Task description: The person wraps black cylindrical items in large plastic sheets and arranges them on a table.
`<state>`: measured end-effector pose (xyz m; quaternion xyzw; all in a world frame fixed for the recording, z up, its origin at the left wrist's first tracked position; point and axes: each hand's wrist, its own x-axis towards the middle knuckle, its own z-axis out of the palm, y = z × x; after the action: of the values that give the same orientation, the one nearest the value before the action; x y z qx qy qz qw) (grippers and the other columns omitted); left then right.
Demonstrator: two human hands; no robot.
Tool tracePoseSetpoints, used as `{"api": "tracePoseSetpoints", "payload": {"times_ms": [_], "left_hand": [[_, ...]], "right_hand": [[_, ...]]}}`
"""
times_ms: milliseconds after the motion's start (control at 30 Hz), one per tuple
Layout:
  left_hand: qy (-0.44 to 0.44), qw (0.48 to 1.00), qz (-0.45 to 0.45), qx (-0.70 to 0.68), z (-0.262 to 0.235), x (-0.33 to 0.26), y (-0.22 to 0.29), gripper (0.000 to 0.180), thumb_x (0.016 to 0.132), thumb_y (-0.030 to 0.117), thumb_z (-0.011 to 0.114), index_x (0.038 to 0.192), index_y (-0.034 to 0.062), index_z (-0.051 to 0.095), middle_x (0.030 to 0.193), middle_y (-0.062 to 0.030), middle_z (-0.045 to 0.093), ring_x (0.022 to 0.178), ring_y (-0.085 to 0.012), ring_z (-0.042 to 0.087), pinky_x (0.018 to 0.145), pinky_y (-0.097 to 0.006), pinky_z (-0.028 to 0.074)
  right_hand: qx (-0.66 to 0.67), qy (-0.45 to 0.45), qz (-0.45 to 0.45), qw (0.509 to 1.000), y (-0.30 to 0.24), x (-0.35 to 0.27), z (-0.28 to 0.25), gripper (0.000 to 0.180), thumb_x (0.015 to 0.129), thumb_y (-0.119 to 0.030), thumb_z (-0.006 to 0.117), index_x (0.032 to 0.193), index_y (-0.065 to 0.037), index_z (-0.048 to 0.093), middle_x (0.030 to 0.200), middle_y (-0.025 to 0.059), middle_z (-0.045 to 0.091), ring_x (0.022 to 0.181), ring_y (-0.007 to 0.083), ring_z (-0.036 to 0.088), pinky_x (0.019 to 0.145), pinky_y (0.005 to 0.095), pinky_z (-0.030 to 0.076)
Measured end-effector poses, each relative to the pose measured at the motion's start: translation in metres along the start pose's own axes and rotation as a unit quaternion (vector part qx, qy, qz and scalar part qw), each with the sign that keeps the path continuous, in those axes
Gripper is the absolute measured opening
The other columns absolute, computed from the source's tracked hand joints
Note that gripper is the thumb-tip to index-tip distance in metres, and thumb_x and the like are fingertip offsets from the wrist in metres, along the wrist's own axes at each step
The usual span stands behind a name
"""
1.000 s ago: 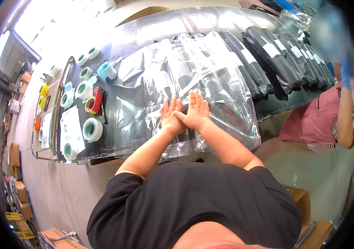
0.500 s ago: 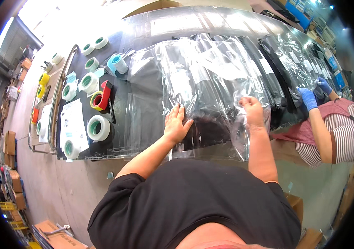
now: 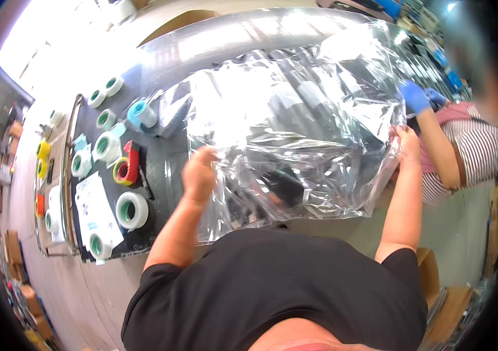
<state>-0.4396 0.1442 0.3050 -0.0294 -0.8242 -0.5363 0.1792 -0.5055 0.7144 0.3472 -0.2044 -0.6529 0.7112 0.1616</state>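
Observation:
A large crinkled piece of clear plastic film [image 3: 296, 134] is stretched between my hands over the dark table [image 3: 173, 158]. Whether it is a bag or a single sheet I cannot tell. At its right edge my right hand [image 3: 405, 142] is closed, pinching the film between thumb and fingers. My left hand [image 3: 199, 175] is closed at the film's left edge; it is somewhat blurred, but the film gathers at its fingers. Dark flat pieces show through the film on the table, partly hidden by glare.
Several tape rolls [image 3: 132, 210] sit on the left of the table, around a red tape dispenser [image 3: 130, 161], a black marker [image 3: 146, 184] and printed paper [image 3: 94, 205]. A metal-railed cart [image 3: 73, 175] stands beside it. A co-worker in blue gloves [image 3: 415, 96] works close at right.
My right hand has moved right and away from me, spreading the film wide. My left hand has lifted off its flat rest and shifted left, closing on the film edge.

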Motion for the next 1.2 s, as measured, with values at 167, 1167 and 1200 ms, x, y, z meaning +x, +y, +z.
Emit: {"api": "tracePoseSetpoints", "payload": {"times_ms": [167, 1167, 1200], "left_hand": [[0.206, 0.967, 0.077, 0.128, -0.096, 0.051, -0.031, 0.022, 0.096, 0.013, 0.045, 0.095, -0.0022, 0.061, 0.082, -0.0047, 0.058, 0.075, -0.0154, 0.053, 0.071, -0.03, 0.044], [0.416, 0.899, -0.114, 0.075, -0.317, -0.035, 0.049, 0.044, 0.097, 0.031, 0.049, 0.121, -0.0058, 0.055, 0.112, -0.0126, 0.062, 0.1, -0.0208, 0.058, 0.086, -0.031, 0.045], [0.405, 0.905, -0.111, 0.07, -0.319, -0.034, 0.043, 0.044, 0.096, 0.031, 0.049, 0.121, -0.0049, 0.056, 0.11, -0.0105, 0.063, 0.099, -0.0195, 0.058, 0.087, -0.03, 0.044]], "right_hand": [[0.03, 0.062, -0.021, 0.997, -0.016, 0.001, -0.005, 0.026, 0.087, -0.019, 0.066, 0.104, 0.0, 0.06, 0.08, 0.0015, 0.058, 0.069, 0.0113, 0.053, 0.062, 0.0239, 0.044], [0.218, -0.149, 0.255, 0.93, 0.121, -0.136, -0.057, 0.055, 0.091, -0.047, 0.054, 0.125, -0.005, 0.047, 0.126, 0.0146, 0.054, 0.11, 0.0281, 0.054, 0.088, 0.0454, 0.043], [0.236, -0.193, 0.294, 0.906, 0.129, -0.17, -0.038, 0.047, 0.091, -0.044, 0.056, 0.117, -0.005, 0.054, 0.118, 0.0132, 0.059, 0.104, 0.0268, 0.059, 0.081, 0.0436, 0.048]]}}
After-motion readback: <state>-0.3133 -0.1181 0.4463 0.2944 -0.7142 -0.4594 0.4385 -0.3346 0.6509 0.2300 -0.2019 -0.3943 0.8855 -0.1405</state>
